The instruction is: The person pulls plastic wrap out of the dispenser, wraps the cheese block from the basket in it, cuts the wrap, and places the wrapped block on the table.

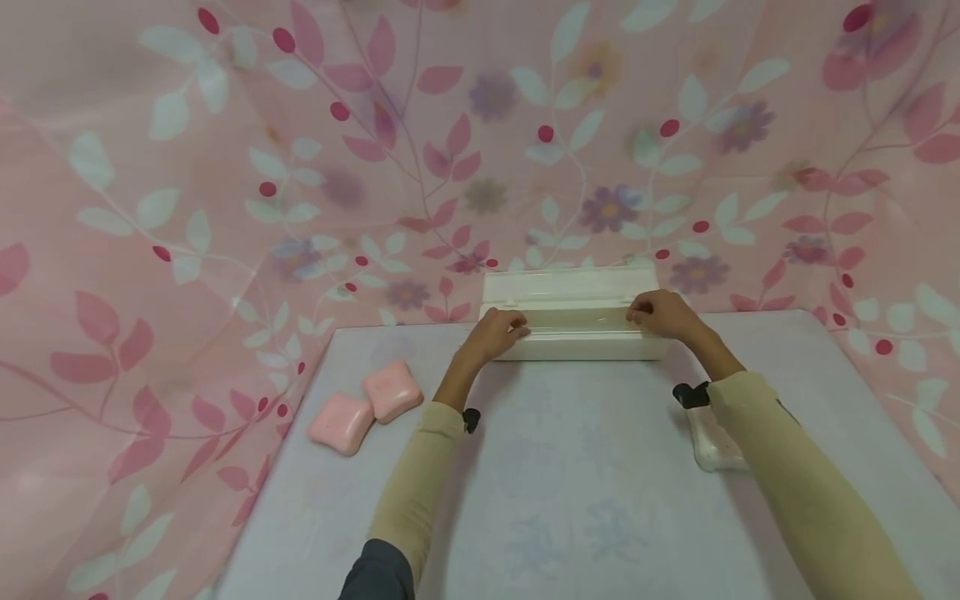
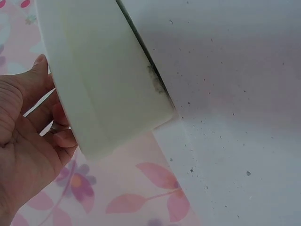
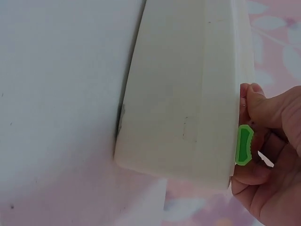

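A long white cling film dispenser (image 1: 577, 347) lies at the table's back edge, its lid (image 1: 570, 286) raised behind it. Clear, glossy film (image 1: 573, 320) shows along its opening. At the left end, my left hand (image 1: 497, 332) has thumb and fingertips drawn together at the film's edge. My right hand (image 1: 666, 313) pinches at the opposite end. The right wrist view shows a green slide cutter (image 3: 244, 145) at the dispenser's upper edge, beside the curled fingers. In the left wrist view the dispenser's white wall (image 2: 103, 80) hides part of the left fingertips.
Two pink, rounded square objects (image 1: 392, 392) lie on the left of the white-covered table (image 1: 555, 500). A pale object of similar shape (image 1: 712, 442) is partly covered by the right forearm. A pink floral curtain (image 1: 450, 167) hangs directly behind the dispenser.
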The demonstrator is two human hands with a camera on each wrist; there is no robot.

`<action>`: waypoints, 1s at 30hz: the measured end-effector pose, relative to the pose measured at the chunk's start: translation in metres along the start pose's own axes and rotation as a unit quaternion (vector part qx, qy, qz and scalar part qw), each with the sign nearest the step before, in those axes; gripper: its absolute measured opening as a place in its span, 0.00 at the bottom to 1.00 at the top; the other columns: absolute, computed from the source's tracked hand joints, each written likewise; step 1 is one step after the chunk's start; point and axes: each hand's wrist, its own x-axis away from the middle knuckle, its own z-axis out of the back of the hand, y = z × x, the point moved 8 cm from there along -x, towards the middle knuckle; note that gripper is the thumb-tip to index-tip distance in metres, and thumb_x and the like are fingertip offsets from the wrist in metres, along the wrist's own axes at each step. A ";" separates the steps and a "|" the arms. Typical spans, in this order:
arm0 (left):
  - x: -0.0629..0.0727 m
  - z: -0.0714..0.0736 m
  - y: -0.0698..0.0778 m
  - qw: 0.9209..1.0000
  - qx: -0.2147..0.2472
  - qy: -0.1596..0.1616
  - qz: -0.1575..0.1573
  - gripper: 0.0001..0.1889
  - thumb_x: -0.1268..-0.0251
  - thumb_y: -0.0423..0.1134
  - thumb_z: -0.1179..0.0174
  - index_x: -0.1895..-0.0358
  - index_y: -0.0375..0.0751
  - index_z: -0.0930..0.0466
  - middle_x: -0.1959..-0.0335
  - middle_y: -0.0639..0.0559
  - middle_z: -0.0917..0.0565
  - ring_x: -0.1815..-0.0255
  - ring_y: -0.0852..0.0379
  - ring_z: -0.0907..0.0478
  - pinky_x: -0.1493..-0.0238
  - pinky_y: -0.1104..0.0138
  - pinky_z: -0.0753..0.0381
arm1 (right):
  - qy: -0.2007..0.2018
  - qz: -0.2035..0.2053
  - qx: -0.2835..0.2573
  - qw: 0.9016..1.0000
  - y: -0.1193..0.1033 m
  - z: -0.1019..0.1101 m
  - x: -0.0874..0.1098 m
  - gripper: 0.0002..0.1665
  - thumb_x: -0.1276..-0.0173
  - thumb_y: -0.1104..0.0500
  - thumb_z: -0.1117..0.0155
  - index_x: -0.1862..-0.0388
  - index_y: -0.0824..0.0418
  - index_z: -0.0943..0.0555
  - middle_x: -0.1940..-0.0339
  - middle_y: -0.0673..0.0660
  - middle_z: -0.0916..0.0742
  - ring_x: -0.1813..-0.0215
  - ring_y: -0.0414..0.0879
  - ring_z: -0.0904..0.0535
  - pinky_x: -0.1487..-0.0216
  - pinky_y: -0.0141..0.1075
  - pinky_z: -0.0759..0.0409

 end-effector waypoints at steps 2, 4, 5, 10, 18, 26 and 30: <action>-0.002 -0.001 0.000 1.000 0.005 -0.003 0.004 0.13 0.28 0.43 0.41 0.48 0.40 0.17 0.53 0.49 0.15 0.48 0.51 0.27 0.45 0.59 0.28 | 0.006 -0.009 -0.011 1.000 0.003 0.001 -0.002 0.11 0.26 0.62 0.42 0.59 0.69 0.16 0.64 0.62 0.13 0.63 0.55 0.20 0.60 0.48 0.25; -0.005 -0.003 -0.001 1.000 0.008 -0.007 0.005 0.13 0.27 0.43 0.42 0.48 0.41 0.17 0.53 0.50 0.15 0.48 0.52 0.25 0.45 0.60 0.27 | 0.006 -0.021 -0.028 0.999 0.006 0.002 -0.003 0.12 0.26 0.61 0.43 0.58 0.70 0.17 0.63 0.64 0.14 0.62 0.55 0.20 0.60 0.46 0.25; -0.007 -0.004 0.000 1.000 0.010 -0.007 0.002 0.13 0.27 0.43 0.42 0.48 0.40 0.17 0.53 0.50 0.15 0.49 0.52 0.24 0.45 0.60 0.27 | 0.005 -0.026 -0.037 0.999 0.007 0.002 -0.004 0.13 0.25 0.61 0.43 0.58 0.71 0.17 0.62 0.65 0.14 0.62 0.55 0.20 0.61 0.45 0.25; -0.016 -0.003 0.003 1.000 0.014 -0.003 -0.008 0.12 0.29 0.39 0.40 0.49 0.37 0.16 0.56 0.47 0.14 0.53 0.52 0.20 0.47 0.60 0.24 | -0.001 -0.033 -0.069 0.997 0.007 0.003 -0.006 0.15 0.25 0.61 0.45 0.57 0.74 0.19 0.60 0.68 0.15 0.62 0.55 0.21 0.62 0.42 0.26; -0.025 -0.001 0.001 0.999 -0.035 0.011 -0.009 0.12 0.36 0.35 0.33 0.51 0.37 0.15 0.57 0.46 0.15 0.54 0.52 0.20 0.50 0.61 0.23 | -0.028 -0.070 -0.076 0.994 0.011 -0.001 -0.010 0.19 0.23 0.59 0.48 0.52 0.76 0.21 0.51 0.72 0.16 0.54 0.59 0.21 0.59 0.41 0.26; -0.021 0.001 -0.004 0.996 -0.080 0.033 0.000 0.07 0.34 0.25 0.41 0.63 0.37 0.15 0.62 0.47 0.15 0.57 0.52 0.21 0.51 0.62 0.23 | -0.036 -0.081 -0.109 0.990 0.008 -0.001 -0.007 0.18 0.24 0.61 0.51 0.50 0.77 0.23 0.48 0.73 0.18 0.48 0.62 0.23 0.52 0.46 0.25; -0.023 -0.001 -0.005 0.998 -0.062 0.022 0.003 0.04 0.32 0.36 0.37 0.60 0.39 0.17 0.64 0.49 0.18 0.61 0.54 0.24 0.56 0.63 0.24 | -0.050 -0.089 -0.119 0.988 0.007 -0.001 -0.006 0.19 0.23 0.61 0.53 0.48 0.78 0.25 0.44 0.75 0.21 0.43 0.65 0.25 0.47 0.48 0.27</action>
